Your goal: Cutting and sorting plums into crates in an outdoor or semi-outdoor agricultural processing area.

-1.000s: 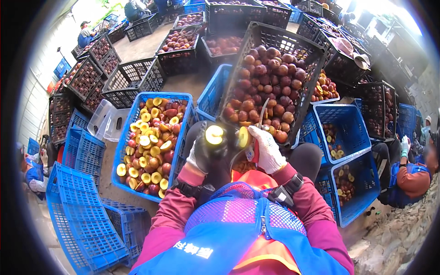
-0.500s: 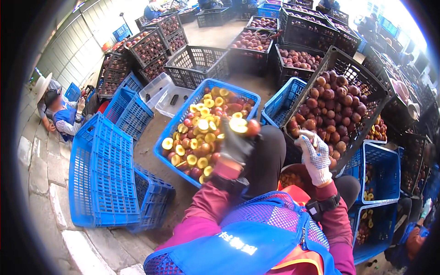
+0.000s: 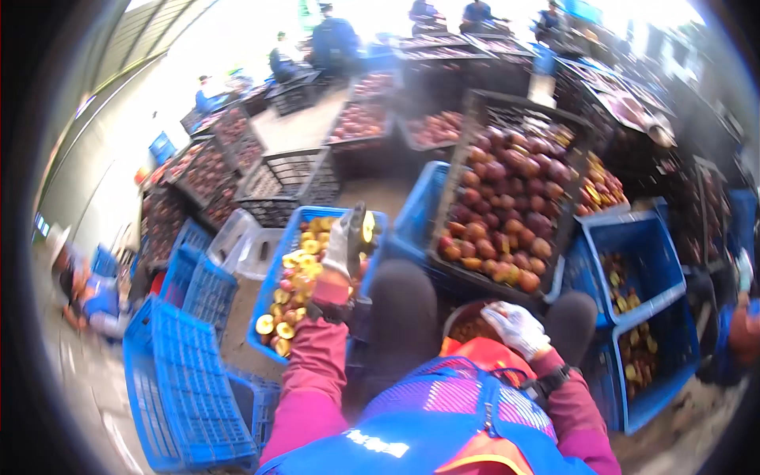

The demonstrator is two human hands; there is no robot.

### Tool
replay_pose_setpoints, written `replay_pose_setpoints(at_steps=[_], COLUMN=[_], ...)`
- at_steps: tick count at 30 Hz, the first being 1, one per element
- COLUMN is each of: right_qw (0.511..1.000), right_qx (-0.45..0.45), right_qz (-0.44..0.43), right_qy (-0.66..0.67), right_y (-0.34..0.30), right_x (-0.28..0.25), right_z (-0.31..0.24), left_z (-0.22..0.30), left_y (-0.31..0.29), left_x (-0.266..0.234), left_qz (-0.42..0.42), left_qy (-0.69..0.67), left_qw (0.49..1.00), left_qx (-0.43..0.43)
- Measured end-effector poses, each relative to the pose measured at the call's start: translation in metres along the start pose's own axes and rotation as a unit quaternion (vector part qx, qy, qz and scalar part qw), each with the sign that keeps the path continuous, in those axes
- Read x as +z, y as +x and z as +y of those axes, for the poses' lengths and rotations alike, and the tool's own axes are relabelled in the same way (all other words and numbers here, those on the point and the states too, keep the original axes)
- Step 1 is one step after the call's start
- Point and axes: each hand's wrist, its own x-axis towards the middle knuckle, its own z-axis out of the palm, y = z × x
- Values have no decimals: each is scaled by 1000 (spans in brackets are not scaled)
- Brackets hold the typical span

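There, my left hand (image 3: 340,247) pinched a peach half (image 3: 367,229) right above the blue crate (image 3: 273,305) of cut fruit; my right hand (image 3: 514,326), loosely curled, sat well right, over the bucket (image 3: 467,324).

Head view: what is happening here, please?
A seated person in white gloves works among fruit crates. The left hand holds a halved peach over a blue crate of cut halves. The right hand rests near a bucket at the lap. A tilted black crate of whole peaches stands just ahead.
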Motion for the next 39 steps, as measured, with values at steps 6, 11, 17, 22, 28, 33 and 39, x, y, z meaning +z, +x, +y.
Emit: replay_pose_setpoints(at_steps=[6, 11, 17, 22, 28, 33, 39], right_qw=[994, 980, 975, 964, 940, 933, 940], right_qx=[3, 59, -23, -36, -11, -69, -55], right_qz=[87, 169, 210, 262, 323, 337, 277], right_qy=[-71, 89, 67, -26, 111, -109, -190], right_y=[-33, -30, -32, -28, -16, -11, 0], right_x=[-32, -53, -79, -86, -79, -86, -92], right_z=[51, 101, 132, 144, 172, 99, -19], left_z=[80, 72, 69, 51, 68, 45, 94], left_y=[77, 98, 68, 57, 72, 24, -57], left_x=[197, 365, 517, 563, 494, 369, 249], left_qz=[-182, -246, -414, -313, -325, -312, -226], left_qy=[30, 323, 304, 299, -253, -587, -653], left_qw=[978, 905, 851, 897, 865, 629, 595], left_qx=[-102, 125, 105, 84, -287, -403, -410])
